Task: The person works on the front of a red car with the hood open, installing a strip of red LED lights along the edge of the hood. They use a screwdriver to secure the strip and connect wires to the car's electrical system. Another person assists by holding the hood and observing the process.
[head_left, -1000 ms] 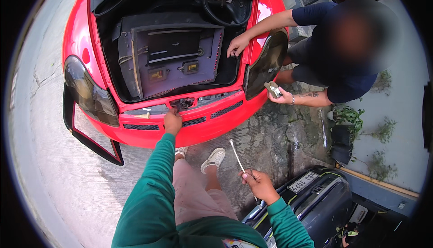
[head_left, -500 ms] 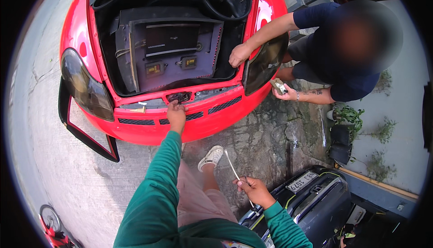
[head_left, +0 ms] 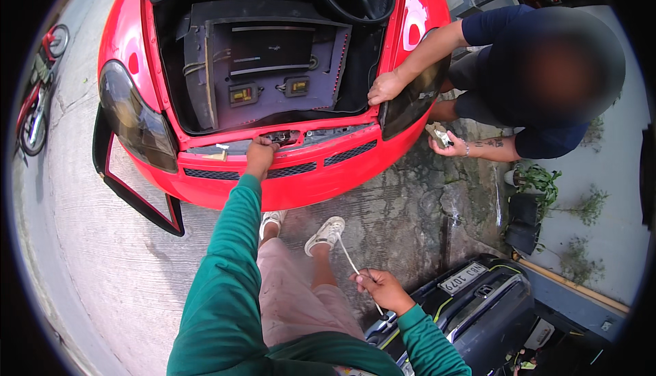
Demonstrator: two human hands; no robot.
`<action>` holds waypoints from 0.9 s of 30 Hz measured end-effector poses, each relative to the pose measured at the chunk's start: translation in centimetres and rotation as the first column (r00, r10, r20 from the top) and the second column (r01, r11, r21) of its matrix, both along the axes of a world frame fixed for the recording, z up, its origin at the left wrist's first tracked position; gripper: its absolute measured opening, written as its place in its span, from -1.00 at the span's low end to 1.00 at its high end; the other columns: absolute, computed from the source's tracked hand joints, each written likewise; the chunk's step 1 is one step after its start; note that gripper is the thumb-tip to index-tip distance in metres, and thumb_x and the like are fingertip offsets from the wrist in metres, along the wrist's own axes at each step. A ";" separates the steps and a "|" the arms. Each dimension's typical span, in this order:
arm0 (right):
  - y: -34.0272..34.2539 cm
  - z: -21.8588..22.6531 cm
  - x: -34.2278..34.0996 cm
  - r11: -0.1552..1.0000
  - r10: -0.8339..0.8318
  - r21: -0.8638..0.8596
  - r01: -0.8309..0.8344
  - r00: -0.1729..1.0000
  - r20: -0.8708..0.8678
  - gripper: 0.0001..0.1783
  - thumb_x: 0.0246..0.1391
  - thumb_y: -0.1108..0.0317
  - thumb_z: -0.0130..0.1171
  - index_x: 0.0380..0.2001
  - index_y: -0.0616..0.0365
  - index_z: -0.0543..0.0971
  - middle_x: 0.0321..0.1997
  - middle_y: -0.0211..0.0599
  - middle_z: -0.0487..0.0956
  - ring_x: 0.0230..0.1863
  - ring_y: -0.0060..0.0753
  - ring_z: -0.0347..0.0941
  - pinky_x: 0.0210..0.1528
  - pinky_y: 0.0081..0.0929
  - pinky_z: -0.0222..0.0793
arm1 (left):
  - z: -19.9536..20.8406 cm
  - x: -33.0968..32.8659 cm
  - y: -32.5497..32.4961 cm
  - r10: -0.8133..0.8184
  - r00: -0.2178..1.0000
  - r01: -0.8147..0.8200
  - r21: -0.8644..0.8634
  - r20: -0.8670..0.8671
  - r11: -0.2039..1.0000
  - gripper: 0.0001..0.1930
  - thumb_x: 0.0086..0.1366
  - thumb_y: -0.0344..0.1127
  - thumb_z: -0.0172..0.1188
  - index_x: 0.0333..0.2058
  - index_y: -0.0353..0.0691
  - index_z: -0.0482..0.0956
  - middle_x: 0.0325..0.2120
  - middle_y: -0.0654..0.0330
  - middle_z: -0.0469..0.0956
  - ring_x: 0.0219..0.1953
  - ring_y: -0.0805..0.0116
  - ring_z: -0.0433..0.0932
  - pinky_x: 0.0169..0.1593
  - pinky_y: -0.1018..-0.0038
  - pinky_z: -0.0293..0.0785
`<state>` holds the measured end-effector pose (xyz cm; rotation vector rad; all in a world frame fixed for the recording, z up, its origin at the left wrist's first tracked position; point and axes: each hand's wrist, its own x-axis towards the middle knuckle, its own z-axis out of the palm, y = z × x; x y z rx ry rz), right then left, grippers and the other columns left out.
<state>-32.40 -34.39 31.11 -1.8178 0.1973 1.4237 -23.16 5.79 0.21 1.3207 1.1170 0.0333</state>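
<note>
My left hand (head_left: 261, 158) reaches forward to the red car (head_left: 348, 172), fingers curled at the left edge of a small recess (head_left: 287, 138) in the panel below the open compartment. What the fingertips hold, if anything, is hidden. Closer to my body, my right hand (head_left: 384, 290) is closed around a thin white rod (head_left: 348, 254), which sticks out on both sides of the fist. A small pale wedge-like piece (head_left: 217, 156) lies on the grey strip left of my left hand.
Inside the compartment sits a panel with a black amplifier (head_left: 273, 51). A co-worker (head_left: 492, 96) at the right rests one hand on the car edge and holds a stone-like piece (head_left: 440, 134). A black frame (head_left: 137, 184) leans at left. Behind me stands a dark vehicle (head_left: 488, 307).
My left hand has shifted slightly left along the recess. The view has turned; a red motorbike now shows at the far left. My right hand keeps the rod.
</note>
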 end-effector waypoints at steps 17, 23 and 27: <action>-0.2 -3.8 2.8 0.990 0.092 -0.126 -0.070 0.981 0.171 -0.75 0.48 0.29 0.09 0.07 0.07 0.65 -0.44 -0.43 0.59 -0.38 -0.60 0.48 -0.24 -0.48 0.45 | 5.2 0.0 0.9 0.140 0.974 -0.199 -0.368 -0.180 0.908 -0.81 0.48 -0.25 0.24 -0.15 -0.26 0.52 -0.54 0.34 0.45 -0.62 0.57 0.43 -0.63 0.64 0.45; 2.8 -9.0 6.7 0.982 0.187 -0.102 -0.159 0.884 0.429 -0.84 0.46 0.33 0.09 -0.08 0.12 0.62 -0.41 -0.35 0.61 -0.35 -0.48 0.53 -0.23 -0.41 0.47 | 5.9 2.3 0.3 0.087 0.985 -0.138 -0.374 -0.148 0.917 -0.85 0.50 -0.28 0.17 -0.22 -0.24 0.51 -0.53 0.32 0.43 -0.60 0.52 0.42 -0.62 0.55 0.34; 5.5 -10.8 9.8 0.993 0.112 -0.027 -0.112 0.872 0.476 -0.84 0.47 0.34 0.09 -0.13 0.15 0.62 -0.39 -0.39 0.60 -0.33 -0.53 0.51 -0.20 -0.44 0.46 | 2.8 0.6 2.1 0.250 0.961 -0.269 -0.613 -0.119 0.743 -0.86 0.51 -0.30 0.14 -0.24 -0.21 0.48 -0.54 0.33 0.40 -0.61 0.55 0.36 -0.61 0.59 0.31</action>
